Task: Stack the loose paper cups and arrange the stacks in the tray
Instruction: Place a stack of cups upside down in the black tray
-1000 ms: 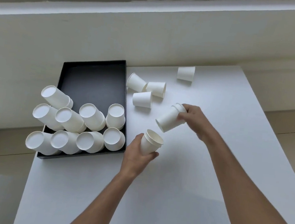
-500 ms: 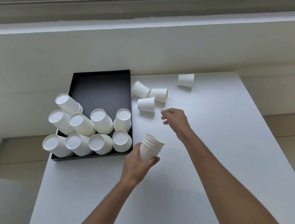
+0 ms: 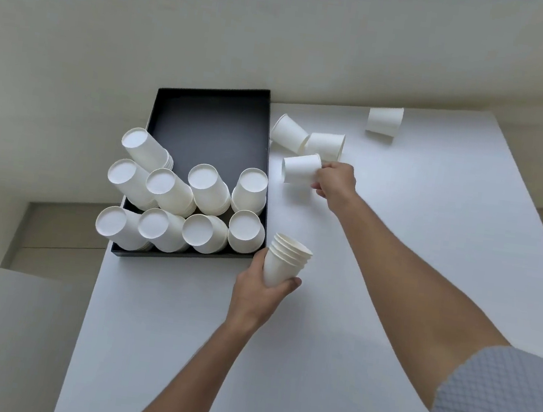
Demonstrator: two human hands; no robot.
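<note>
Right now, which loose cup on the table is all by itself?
The far cup near the table's back right corner. It stands alone upside down, while two others touch each other and the right hand grips a fourth.

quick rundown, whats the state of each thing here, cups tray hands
left hand: grips a nested stack of cups, mouths up
stack of cups: held beside the tray's near right corner
right hand: grips one loose cup
loose cup: on its side in the right hand
tray: near half filled with upside-down stacks, far half bare
three other cups: loose on the table, unstacked
</note>
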